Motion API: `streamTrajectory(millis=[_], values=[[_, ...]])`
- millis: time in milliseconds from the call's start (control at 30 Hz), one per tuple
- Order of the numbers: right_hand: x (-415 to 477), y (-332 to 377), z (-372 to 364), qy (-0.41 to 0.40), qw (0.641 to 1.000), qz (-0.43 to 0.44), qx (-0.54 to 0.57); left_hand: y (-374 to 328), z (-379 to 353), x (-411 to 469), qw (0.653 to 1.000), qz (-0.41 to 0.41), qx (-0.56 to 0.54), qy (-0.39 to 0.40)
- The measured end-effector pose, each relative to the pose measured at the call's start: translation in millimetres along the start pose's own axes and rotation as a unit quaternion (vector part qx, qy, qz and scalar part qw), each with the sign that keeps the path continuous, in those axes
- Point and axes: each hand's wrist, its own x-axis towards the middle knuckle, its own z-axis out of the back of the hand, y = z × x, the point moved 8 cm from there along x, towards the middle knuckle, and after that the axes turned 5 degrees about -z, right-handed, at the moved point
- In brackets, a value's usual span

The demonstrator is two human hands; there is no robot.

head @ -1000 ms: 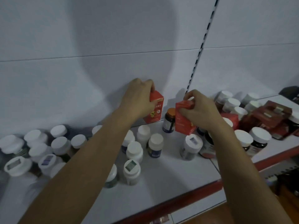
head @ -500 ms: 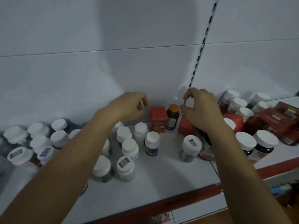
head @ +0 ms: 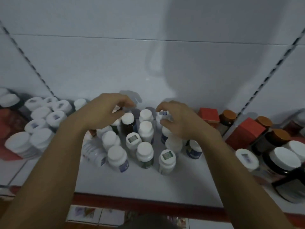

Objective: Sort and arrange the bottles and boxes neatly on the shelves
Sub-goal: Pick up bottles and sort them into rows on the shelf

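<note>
A cluster of white-capped bottles stands in the middle of the white shelf. Both my hands reach over its back row. My left hand curls its fingers round a small white-capped bottle that is mostly hidden under the palm. My right hand pinches another white bottle between thumb and fingers. A dark bottle with a white cap stands between the hands. Two red boxes stand upright at the back right.
Amber-capped dark bottles stand beside the red boxes. Large dark jars with white lids crowd the right end. More white-capped bottles fill the left. Slotted uprights run up the back wall. The shelf has a red front edge.
Both hands have let go of the red boxes, which now stand at the back right. My view and hands have shifted left onto the cluster of white-capped bottles.
</note>
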Motion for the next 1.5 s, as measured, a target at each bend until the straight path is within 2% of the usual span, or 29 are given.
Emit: streamTrajectory(millis=[100, 200, 267, 400, 467, 533, 567, 667, 767, 867, 967, 1067, 1133, 1267, 1367, 1500], values=[[3.6, 24.5, -9.8, -0.023, 0.999, 0.039, 0.012, 14.1, 9.0, -31.9, 0.996, 0.026, -0.035, -0.074], [4.4, 45.0, -25.6, 0.010, 0.998, 0.070, 0.005, 21.2, 8.8, -60.3, 0.990, 0.030, -0.052, -0.127], [5.9, 53.5, -32.8, 0.025, 0.996, 0.078, -0.024, 26.5, 3.8, -70.7, 0.989, 0.039, -0.059, -0.133], [5.7, 73.7, -49.6, 0.059, 0.992, 0.099, -0.058, 26.0, -8.6, -78.6, 0.996, 0.002, -0.039, -0.076], [6.4, 79.5, -57.7, 0.057, 0.988, 0.097, -0.103, 32.7, 2.9, -86.6, 0.992, 0.001, -0.042, -0.120], [8.9, 81.4, -62.2, 0.042, 0.986, 0.083, -0.137, 49.3, 22.4, -98.8, 0.982, 0.034, -0.037, -0.184], [10.6, 81.5, -62.5, 0.029, 0.987, 0.074, -0.143, 57.5, 28.8, -104.2, 0.980, 0.047, -0.026, -0.191], [13.4, 81.1, -59.8, -0.015, 0.992, 0.038, -0.122, 70.0, 28.1, -113.4, 0.992, 0.028, -0.032, -0.119], [13.5, 86.3, -61.7, -0.036, 0.994, 0.019, -0.097, 64.3, -3.5, -116.0, 0.998, -0.024, -0.050, 0.019], [16.2, 99.4, -56.2, -0.082, 0.996, 0.010, -0.045, 59.9, -47.6, -118.2, 0.990, -0.058, 0.001, 0.132], [31.5, 123.9, -54.7, -0.100, 0.994, 0.014, -0.029, 69.9, -56.2, -119.7, 0.989, -0.062, 0.053, 0.124], [54.6, 152.3, -64.9, -0.080, 0.995, 0.036, -0.057, 83.2, -35.5, -126.7, 0.995, -0.065, 0.036, 0.071], [71.4, 165.0, -74.6, -0.056, 0.994, 0.040, -0.082, 91.5, -18.2, -133.0, 0.997, -0.055, 0.020, 0.043], [98.7, 187.4, -104.6, 0.010, 0.989, 0.048, -0.138, 97.9, 9.2, -145.6, 0.994, -0.085, 0.058, 0.040], [108.0, 203.2, -136.4, 0.070, 0.972, 0.064, -0.213, 111.5, 36.4, -158.4, 0.995, -0.094, 0.022, 0.012], [112.4, 207.3, -135.3, 0.029, 0.969, 0.043, -0.240, 130.0, 51.5, -165.4, 0.996, -0.086, 0.037, -0.006]])
